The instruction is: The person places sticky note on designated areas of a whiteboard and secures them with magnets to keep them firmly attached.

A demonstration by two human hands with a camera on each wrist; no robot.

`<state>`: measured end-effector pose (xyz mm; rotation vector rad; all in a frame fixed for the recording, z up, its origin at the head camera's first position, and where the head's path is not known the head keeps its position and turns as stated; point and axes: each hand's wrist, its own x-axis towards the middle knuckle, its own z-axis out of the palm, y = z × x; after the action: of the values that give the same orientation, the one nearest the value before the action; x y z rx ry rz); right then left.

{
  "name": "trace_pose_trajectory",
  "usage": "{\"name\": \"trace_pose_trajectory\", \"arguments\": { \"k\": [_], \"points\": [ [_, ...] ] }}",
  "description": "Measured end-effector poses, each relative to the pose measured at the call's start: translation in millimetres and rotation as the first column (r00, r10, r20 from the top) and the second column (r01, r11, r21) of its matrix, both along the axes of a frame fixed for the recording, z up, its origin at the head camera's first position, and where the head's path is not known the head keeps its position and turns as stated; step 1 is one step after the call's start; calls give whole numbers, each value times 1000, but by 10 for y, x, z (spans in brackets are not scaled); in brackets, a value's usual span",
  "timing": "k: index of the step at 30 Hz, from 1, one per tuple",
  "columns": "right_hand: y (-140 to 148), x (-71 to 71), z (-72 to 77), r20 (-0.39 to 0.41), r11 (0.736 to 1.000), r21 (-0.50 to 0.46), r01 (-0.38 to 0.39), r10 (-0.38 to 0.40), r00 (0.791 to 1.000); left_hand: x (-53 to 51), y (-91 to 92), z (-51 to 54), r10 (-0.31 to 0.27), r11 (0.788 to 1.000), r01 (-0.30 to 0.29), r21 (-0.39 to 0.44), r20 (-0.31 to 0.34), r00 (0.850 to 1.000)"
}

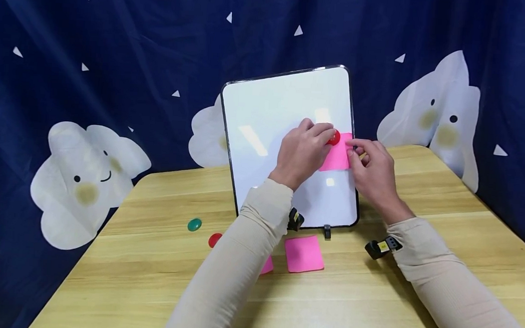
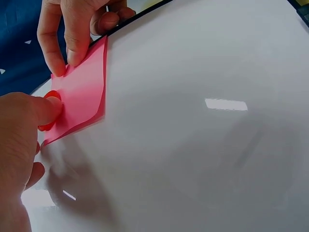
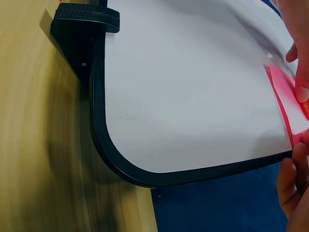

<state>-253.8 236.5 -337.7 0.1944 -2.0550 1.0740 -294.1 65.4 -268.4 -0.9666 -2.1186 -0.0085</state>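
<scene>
- Near the whiteboard's (image 1: 284, 105) right edge: pink note (image 1: 336, 158) against the surface, red disc (image 1: 336, 137) on its upper part.
- Left hand (image 1: 303, 149): fingers bent, tips holding the red disc to the note.
- Right hand (image 1: 374, 168): thumb and forefinger nearly together, gripping the note's outer edge.
- Wooden table (image 1: 148, 267): second pink note (image 1: 304, 254) just before the board; green disc (image 1: 194, 224) near another red disc (image 1: 214, 240), left.

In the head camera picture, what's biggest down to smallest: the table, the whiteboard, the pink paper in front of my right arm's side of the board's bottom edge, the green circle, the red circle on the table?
1. Table
2. Whiteboard
3. Pink paper
Green circle and red circle look alike: unsure.
</scene>
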Motion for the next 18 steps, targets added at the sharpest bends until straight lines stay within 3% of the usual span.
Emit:
{"name": "trace_pose_trajectory", "arguments": {
  "k": [7, 18],
  "points": [
    [-5, 0, 3, -14, 1000, -4, -17, 17, 1000, -3, 1, -13, -11, 1000, 11, 26, 6, 1000],
    [-4, 28, 33, 18, 1000, 10, 7, -7, 1000, 22, -21, 24, -30, 999, 26, 47, 82, 996]
  ]
}}
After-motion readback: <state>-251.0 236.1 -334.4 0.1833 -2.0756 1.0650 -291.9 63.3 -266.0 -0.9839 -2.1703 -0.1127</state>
